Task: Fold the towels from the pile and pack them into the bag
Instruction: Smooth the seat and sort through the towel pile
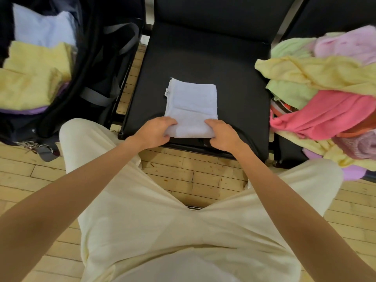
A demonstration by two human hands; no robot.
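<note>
Nearest to me: my legs in pale cream trousers [189, 231], seated over a light wooden plank floor [193, 176], with both bare forearms reaching forward.

My left hand [153, 132] grips the near left corner of a folded pale lavender-white towel [191, 106], fingers curled over its top and thumb at the edge. My right hand [222, 135] grips the near right corner likewise, fingers curled onto the fabric. The near edge of the towel appears lifted slightly between my hands.

The towel lies on the seat of a black padded chair [240, 94] directly in front of me, in a compact rectangle, a small white label showing at its far left edge.

To the left, a black bag [95, 64] with grey straps stands open on a neighbouring seat. Inside it are folded yellow towels [30, 78] over a purple one, with a folded pale blue-white towel [42, 29] behind them.

To the right, a loose pile of unfolded towels [325, 94] sits heaped on another black seat: yellow, light green, coral pink, lilac and mauve, some hanging over the front edge
</note>
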